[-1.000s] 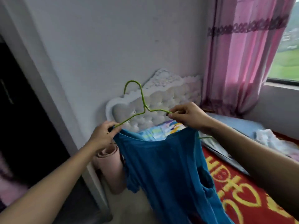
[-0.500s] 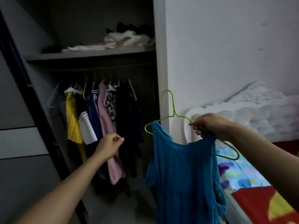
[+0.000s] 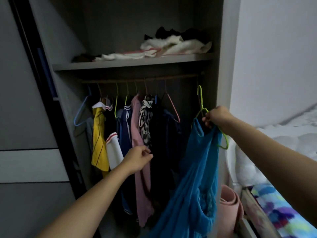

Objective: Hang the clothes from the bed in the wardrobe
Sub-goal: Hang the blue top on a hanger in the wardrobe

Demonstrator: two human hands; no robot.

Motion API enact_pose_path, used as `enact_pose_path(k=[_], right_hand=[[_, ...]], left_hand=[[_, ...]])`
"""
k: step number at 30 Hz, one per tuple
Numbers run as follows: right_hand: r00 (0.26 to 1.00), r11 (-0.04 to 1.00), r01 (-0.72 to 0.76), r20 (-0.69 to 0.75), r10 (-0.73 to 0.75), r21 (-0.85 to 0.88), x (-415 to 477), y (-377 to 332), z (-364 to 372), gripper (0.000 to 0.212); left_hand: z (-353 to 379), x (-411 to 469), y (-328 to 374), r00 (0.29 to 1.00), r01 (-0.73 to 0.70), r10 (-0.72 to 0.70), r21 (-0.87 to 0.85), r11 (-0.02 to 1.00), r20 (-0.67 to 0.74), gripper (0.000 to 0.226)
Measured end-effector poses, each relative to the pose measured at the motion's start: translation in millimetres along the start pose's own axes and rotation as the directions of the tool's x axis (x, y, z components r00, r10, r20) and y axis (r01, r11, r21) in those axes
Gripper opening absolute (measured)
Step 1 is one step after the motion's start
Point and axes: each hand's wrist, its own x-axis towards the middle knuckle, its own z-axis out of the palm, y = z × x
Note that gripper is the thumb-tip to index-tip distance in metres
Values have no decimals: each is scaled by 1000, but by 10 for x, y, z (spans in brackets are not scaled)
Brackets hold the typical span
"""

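A blue garment (image 3: 195,177) hangs from a green wire hanger (image 3: 200,100). My right hand (image 3: 216,116) grips the hanger at its shoulder, holding it up at the right end of the wardrobe, its hook just below the wooden rail (image 3: 140,80). My left hand (image 3: 138,159) is stretched out in front of the hung clothes with fingers curled loosely and nothing in it. Several garments hang on the rail: a yellow shirt (image 3: 99,138), a navy top (image 3: 126,131), a pink garment (image 3: 139,152), dark clothes (image 3: 164,143).
A shelf (image 3: 133,63) above the rail carries crumpled white and black clothes. A sliding wardrobe door (image 3: 25,117) stands at the left. A rolled pink mat (image 3: 229,208) leans between wardrobe and bed (image 3: 283,212). The white headboard (image 3: 274,140) is at the right.
My view swung from the bed to the open wardrobe. My left hand let go of the hanger. My right hand carried hanger and blue garment up toward the rail's right end.
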Motion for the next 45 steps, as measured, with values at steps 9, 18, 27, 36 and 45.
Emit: enact_pose_path(k=[9,18,27,36,45], right_hand=[[984,960,146,-64,-165,-239,1733,-615,740,26],[961,906,153,-153,-228,-394,2613,-725,1232,27],[990,883,33,-107,-94,-468,2595,-218,1490,28],[976,972,21,-205,-70,-232,2150,-362,1535,14],[993,963,-49,-117,18,-265,1890,-236,1307,16]], left_hand=[[-266,1560,-4,992,-89,99,118,989,-84,28],[-439,2378,-348,972,-140,169,180,974,-162,26],[-604,2712,-631,951,-283,300,176,943,-76,21],[-645,2612,-642,903,-418,427,137,898,-44,19],[-371,2516,-415,887,-452,455,54,890,-75,17]])
